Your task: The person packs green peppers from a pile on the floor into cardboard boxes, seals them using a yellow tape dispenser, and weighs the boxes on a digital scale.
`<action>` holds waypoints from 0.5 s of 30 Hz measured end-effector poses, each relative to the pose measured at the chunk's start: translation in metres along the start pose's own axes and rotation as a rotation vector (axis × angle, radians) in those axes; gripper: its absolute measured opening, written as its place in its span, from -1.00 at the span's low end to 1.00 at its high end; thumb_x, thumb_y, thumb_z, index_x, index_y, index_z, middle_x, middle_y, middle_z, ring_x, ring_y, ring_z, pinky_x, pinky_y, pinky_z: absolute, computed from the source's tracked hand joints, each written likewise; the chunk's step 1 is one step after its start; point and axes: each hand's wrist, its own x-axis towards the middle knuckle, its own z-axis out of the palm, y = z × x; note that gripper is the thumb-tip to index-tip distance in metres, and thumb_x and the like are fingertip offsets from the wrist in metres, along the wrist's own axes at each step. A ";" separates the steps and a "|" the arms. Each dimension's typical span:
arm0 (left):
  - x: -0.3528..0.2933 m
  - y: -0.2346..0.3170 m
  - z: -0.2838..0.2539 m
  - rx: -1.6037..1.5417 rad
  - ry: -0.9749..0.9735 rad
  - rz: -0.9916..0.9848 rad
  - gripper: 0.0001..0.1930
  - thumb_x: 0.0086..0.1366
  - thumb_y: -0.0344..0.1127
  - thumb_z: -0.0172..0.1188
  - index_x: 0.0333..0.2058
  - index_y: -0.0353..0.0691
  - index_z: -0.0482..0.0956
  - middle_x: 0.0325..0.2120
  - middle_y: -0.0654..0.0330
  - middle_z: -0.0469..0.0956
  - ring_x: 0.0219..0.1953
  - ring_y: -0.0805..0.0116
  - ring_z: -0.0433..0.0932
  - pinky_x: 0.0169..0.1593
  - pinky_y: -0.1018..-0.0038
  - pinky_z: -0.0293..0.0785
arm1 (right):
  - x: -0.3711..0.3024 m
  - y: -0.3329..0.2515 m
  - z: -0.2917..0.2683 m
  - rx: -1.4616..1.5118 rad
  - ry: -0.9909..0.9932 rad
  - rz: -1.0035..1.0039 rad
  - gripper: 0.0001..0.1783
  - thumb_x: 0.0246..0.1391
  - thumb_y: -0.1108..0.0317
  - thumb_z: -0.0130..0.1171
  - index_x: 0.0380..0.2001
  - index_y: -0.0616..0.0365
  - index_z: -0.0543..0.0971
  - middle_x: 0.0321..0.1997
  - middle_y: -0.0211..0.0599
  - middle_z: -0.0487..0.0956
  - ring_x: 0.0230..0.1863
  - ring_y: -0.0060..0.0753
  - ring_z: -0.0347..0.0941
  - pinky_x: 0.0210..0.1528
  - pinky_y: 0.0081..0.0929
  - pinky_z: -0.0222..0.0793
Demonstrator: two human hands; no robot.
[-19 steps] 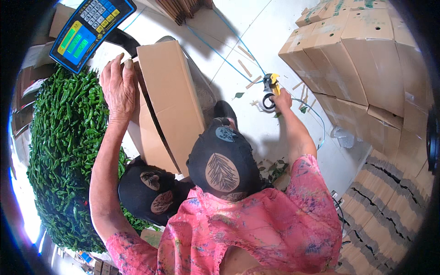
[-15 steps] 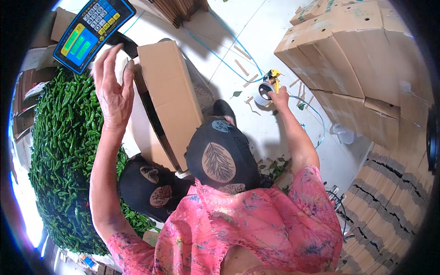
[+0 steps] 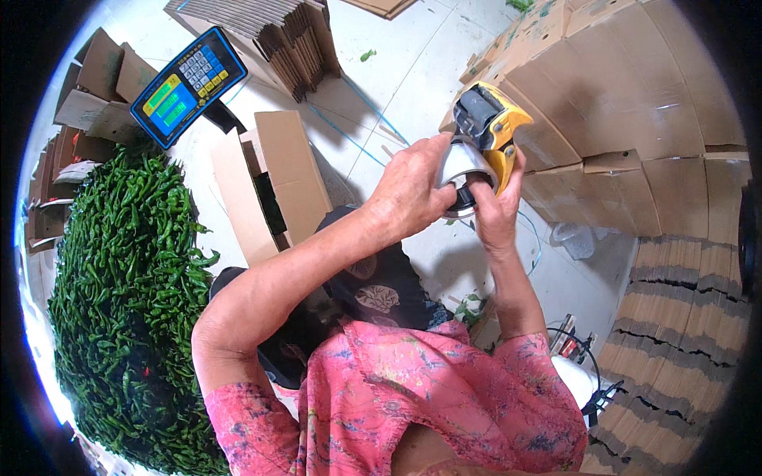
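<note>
In front of my body, raised above the floor, is a yellow and black tape dispenser (image 3: pixel 500 155) with a wide roll of tape (image 3: pixel 467 164) on it. My right hand (image 3: pixel 498 208) is closed round it from below, its fingers at the roll's hollow core. From the left, my left hand (image 3: pixel 409 184) grips the side of the roll, with the thumb near the core. An open-topped cardboard box (image 3: pixel 298 178) stands to the left of my hands. Its two long flaps are parted, and something dark green shows in the gap.
A big heap of green peppers (image 3: pixel 127 309) fills the left side. Beyond it is a scale display (image 3: pixel 189 87) on a post. Stacked cartons (image 3: pixel 603 95) rise at the right, with bundled flat cardboard (image 3: pixel 659 341) below. More folded cardboard (image 3: pixel 294 40) stands at the far side. Blue straps (image 3: pixel 349 131) lie on the floor.
My right hand has lifted the tape dispenser from near the floor. My left hand has left the box area and come across to the tape roll. The box flaps are farther apart.
</note>
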 end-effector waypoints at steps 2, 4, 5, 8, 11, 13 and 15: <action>-0.004 0.010 -0.014 0.077 -0.019 0.072 -0.32 0.06 -0.44 0.25 0.22 -0.44 0.38 -0.12 -0.26 0.55 -0.20 0.01 0.64 -0.05 0.25 0.55 | 0.005 -0.020 -0.017 0.141 -0.302 0.050 -0.03 -0.05 0.45 0.38 0.41 0.23 0.13 0.12 -0.20 0.46 0.14 -0.31 0.45 0.17 -0.38 0.43; -0.011 0.020 -0.032 0.161 -0.147 0.090 -0.31 0.08 -0.52 0.18 0.28 -0.29 0.37 -0.10 -0.15 0.53 -0.13 0.01 0.62 -0.07 0.30 0.56 | 0.004 -0.039 -0.022 0.151 -0.409 0.151 -0.09 -0.14 0.47 0.47 0.31 0.20 0.28 0.15 -0.21 0.49 0.08 -0.31 0.52 0.13 -0.40 0.49; -0.017 0.018 -0.034 0.169 -0.135 0.091 -0.31 0.08 -0.52 0.18 0.28 -0.29 0.37 -0.10 -0.15 0.53 -0.13 0.01 0.62 -0.07 0.30 0.56 | 0.007 -0.045 -0.022 0.115 -0.467 0.160 -0.13 -0.16 0.47 0.49 0.27 0.20 0.33 0.14 -0.21 0.51 0.06 -0.32 0.54 0.13 -0.38 0.51; -0.041 0.017 -0.048 -0.136 -0.069 0.051 -0.32 0.19 -0.52 0.15 0.34 -0.30 0.29 0.19 -0.05 0.41 0.12 0.10 0.51 0.07 0.22 0.56 | 0.005 -0.051 -0.004 -0.081 -0.414 -0.043 -0.19 -0.17 0.45 0.48 0.20 0.23 0.36 -0.02 -0.24 0.62 -0.02 -0.38 0.59 0.05 -0.38 0.57; -0.061 0.027 -0.077 -0.465 0.166 -0.173 -0.44 0.40 -0.15 0.14 0.28 -0.31 0.38 0.06 0.02 0.54 0.14 0.23 0.51 0.20 0.28 0.43 | 0.006 -0.057 0.014 -0.281 -0.428 -0.175 -0.18 -0.19 0.45 0.49 0.19 0.21 0.35 -0.07 -0.17 0.66 -0.01 -0.32 0.64 0.05 -0.39 0.57; -0.070 0.034 -0.089 -0.545 0.188 -0.188 -0.33 0.47 0.21 -0.03 0.20 -0.31 0.44 -0.10 0.13 0.60 0.01 0.38 0.54 0.04 0.42 0.44 | 0.007 -0.046 0.020 -0.296 -0.414 -0.368 -0.42 -0.13 0.42 0.51 0.02 0.25 0.54 -0.12 -0.25 0.68 -0.17 -0.45 0.62 -0.05 -0.42 0.55; -0.077 0.037 -0.097 -0.529 0.199 -0.223 -0.30 0.46 0.27 -0.05 0.15 -0.33 0.48 -0.17 0.17 0.59 -0.08 0.43 0.54 -0.04 0.47 0.43 | 0.009 -0.041 0.033 -0.363 -0.416 -0.448 -0.38 -0.12 0.40 0.52 0.05 0.25 0.51 -0.13 -0.24 0.68 -0.16 -0.44 0.63 -0.05 -0.42 0.55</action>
